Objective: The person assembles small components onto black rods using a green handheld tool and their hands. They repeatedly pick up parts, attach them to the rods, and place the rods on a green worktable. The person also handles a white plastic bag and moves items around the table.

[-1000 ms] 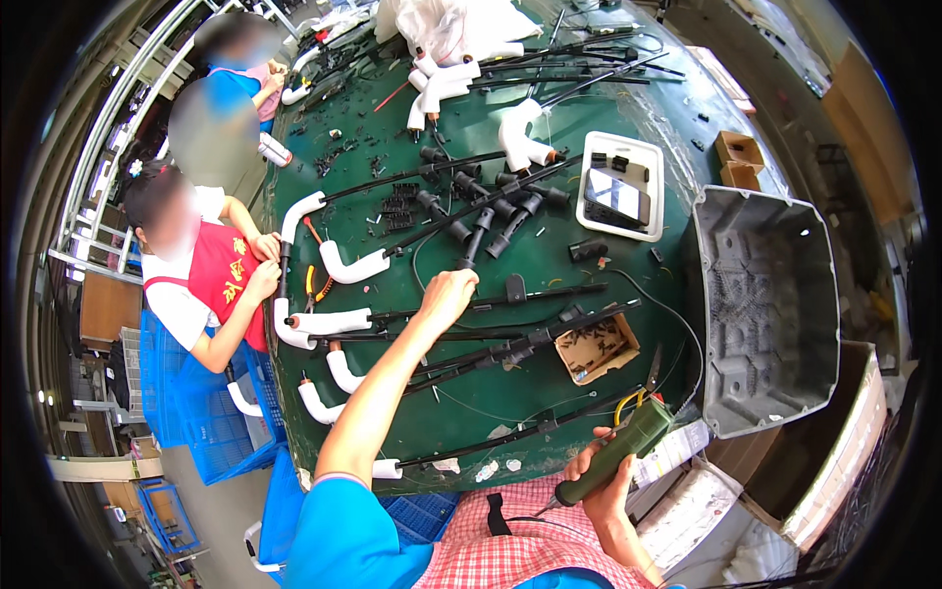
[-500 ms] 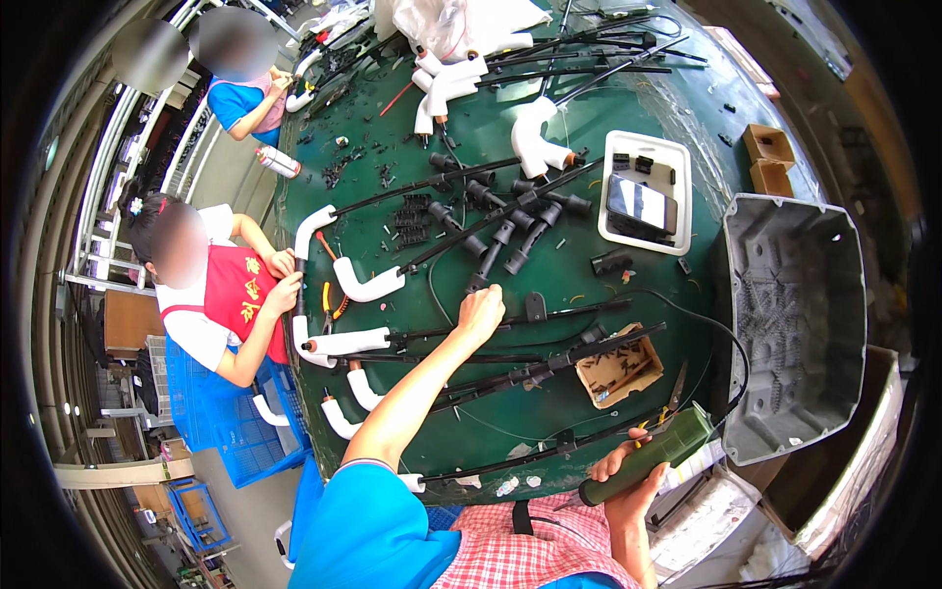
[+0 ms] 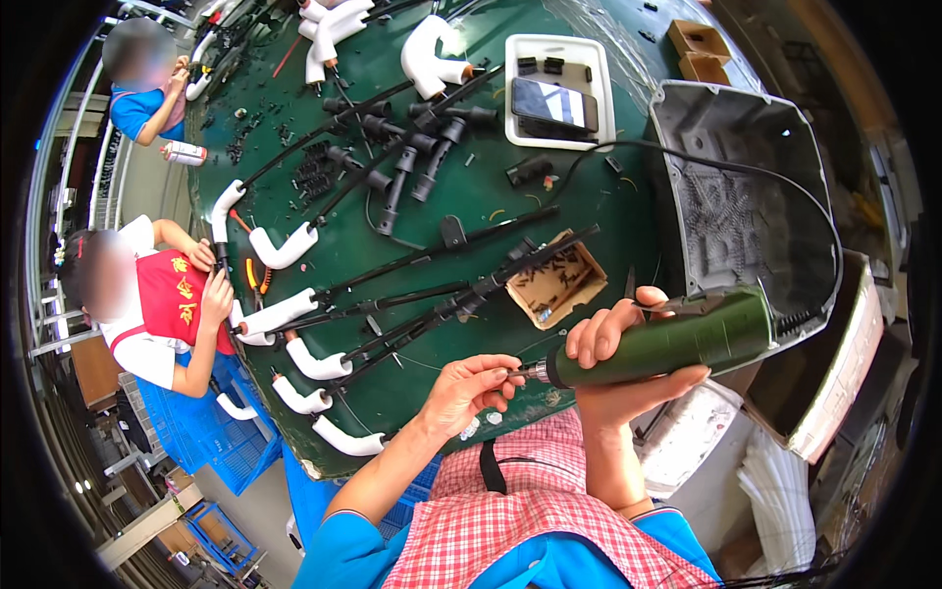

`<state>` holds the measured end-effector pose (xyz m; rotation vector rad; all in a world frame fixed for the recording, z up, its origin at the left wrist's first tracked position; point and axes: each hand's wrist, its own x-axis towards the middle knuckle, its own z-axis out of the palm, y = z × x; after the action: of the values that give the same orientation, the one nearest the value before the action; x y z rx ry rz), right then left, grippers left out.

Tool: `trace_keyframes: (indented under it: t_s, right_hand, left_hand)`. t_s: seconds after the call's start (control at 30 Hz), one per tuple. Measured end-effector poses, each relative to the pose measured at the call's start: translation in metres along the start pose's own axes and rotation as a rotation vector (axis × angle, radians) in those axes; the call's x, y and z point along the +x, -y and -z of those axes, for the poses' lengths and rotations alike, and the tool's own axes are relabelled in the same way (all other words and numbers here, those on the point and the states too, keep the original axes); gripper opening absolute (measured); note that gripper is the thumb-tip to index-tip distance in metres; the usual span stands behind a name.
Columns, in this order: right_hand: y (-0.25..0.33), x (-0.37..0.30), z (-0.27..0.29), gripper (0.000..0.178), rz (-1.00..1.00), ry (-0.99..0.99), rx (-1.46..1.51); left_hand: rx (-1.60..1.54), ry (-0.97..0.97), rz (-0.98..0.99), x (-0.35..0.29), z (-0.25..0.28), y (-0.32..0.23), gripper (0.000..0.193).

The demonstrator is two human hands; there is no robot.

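Green table (image 3: 589,206), 2 co-workers (image 3: 177,294), blue crates (image 3: 211,422) alongside; right fingers (image 3: 597,339) grip power screwdriver (image 3: 677,339), left fingers (image 3: 491,378) pinch tip (image 3: 524,372).

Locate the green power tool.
In the head view, the green power tool is right of centre, held in the right hand, the left hand at its tip, its rear end in front of the grey bin.

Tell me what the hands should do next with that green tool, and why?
Perhaps ease the left hand clear of the metal tip before the green tool runs: fingers are at it, while the right hand grips the tool.
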<state>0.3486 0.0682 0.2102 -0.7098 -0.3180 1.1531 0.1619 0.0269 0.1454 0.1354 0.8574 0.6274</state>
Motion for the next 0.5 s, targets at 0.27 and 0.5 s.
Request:
trace_keyframes:
  t_s: [0.27,0.5]
  right_hand:
    - [0.007,-0.004,0.009,0.097,0.042,0.01,0.042]
    - [0.013,0.009,0.03,0.083,0.028,-0.049,0.289]
  left_hand:
    - [0.066,0.078,0.042,-0.005,-0.013,-0.009,0.026]
    - [-0.043,0.275,0.126,0.008,-0.016,-0.011,0.026]
